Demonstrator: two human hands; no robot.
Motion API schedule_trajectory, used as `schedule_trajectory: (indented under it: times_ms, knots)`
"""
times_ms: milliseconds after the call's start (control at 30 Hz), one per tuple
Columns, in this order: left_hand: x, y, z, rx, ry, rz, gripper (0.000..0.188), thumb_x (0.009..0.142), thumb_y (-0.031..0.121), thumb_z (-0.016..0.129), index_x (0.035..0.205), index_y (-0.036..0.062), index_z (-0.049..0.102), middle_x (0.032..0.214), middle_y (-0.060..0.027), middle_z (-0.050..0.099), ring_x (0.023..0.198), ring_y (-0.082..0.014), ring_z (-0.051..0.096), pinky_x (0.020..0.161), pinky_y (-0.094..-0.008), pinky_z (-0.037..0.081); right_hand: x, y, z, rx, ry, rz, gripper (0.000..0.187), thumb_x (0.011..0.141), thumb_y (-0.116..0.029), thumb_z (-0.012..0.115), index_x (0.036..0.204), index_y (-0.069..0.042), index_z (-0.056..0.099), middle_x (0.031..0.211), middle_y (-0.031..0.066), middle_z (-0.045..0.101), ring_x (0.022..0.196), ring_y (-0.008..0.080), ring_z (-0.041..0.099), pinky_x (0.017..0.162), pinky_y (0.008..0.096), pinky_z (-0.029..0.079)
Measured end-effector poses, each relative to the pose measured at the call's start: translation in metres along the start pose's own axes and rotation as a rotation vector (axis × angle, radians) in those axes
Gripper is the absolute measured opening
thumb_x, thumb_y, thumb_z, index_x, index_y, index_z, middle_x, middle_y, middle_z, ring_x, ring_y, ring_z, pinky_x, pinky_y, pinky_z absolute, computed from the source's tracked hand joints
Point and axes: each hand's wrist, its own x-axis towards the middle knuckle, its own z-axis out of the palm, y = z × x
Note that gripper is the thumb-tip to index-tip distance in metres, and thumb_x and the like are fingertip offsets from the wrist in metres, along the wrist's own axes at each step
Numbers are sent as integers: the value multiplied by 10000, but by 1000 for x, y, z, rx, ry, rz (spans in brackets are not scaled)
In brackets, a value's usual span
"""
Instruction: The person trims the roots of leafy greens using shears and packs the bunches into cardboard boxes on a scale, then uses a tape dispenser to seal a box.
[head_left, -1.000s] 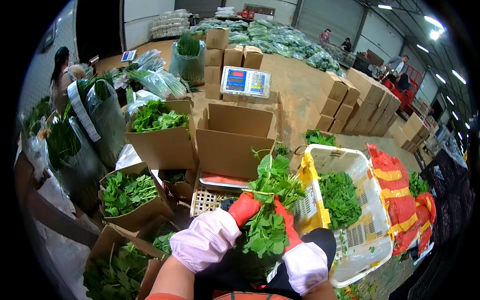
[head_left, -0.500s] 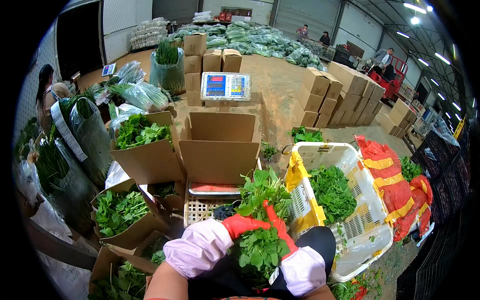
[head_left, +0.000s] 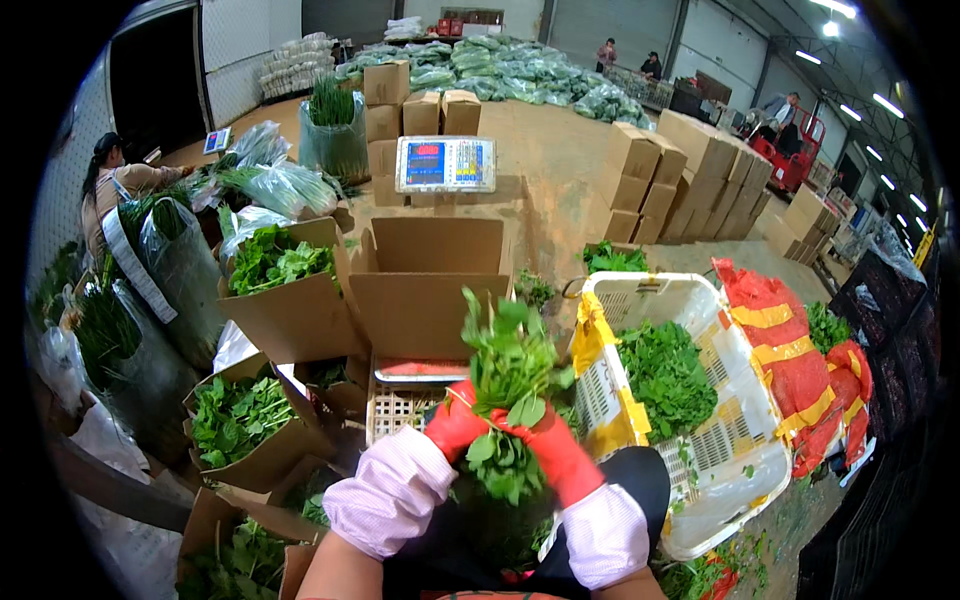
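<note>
A bunch of leafy greens [head_left: 512, 360] is held up in front of my lap, its leaves spreading above and below my grip. My left hand [head_left: 457, 422], in a red glove, closes around its left side. From the right, my right hand [head_left: 556, 452], gloved in red too, wraps the bunch at about the same height; some fingers are hidden by leaves. Just beyond the bunch stands a cardboard box with raised flaps [head_left: 428, 312], resting on a scale under a display panel [head_left: 446, 164]. What lies inside that box is hidden by its near flap.
At my right is a white plastic crate [head_left: 745, 475] with more greens [head_left: 665, 380], beside red mesh sacks [head_left: 775, 330]. Cardboard boxes of greens [head_left: 240, 420] stand at left, near tall bags of green stalks [head_left: 175, 265]. Carton stacks [head_left: 690, 180] and a co-worker [head_left: 120, 185] are farther off.
The bunch has risen and shifted slightly left. My right hand has drawn its extended fingers in around it. The co-worker at left has reached an arm forward.
</note>
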Motion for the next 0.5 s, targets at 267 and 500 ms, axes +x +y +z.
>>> schedule_trajectory:
  times_ms: [267, 500]
  knots:
    - [-5, 30, -59, 508, 609, 35, 442, 659, 139, 765, 1060, 74, 589, 922, -149, 670, 858, -350, 639, 706, -373, 504, 56, 76, -65, 113, 624, -128, 356, 802, 14, 560, 1157, -10, 563, 1083, 114, 623, 1029, 220, 588, 848, 313, 468]
    - [-16, 39, -43, 1323, 178, -80, 239, 610, 71, 655, 818, 62, 539, 687, -155, 615, 675, -366, 610, 596, -451, 462, 59, 134, -26, -1249, 445, 370, 323, 823, -327, 600, 1015, -72, 647, 874, 139, 679, 806, 314, 658, 696, 404, 510]
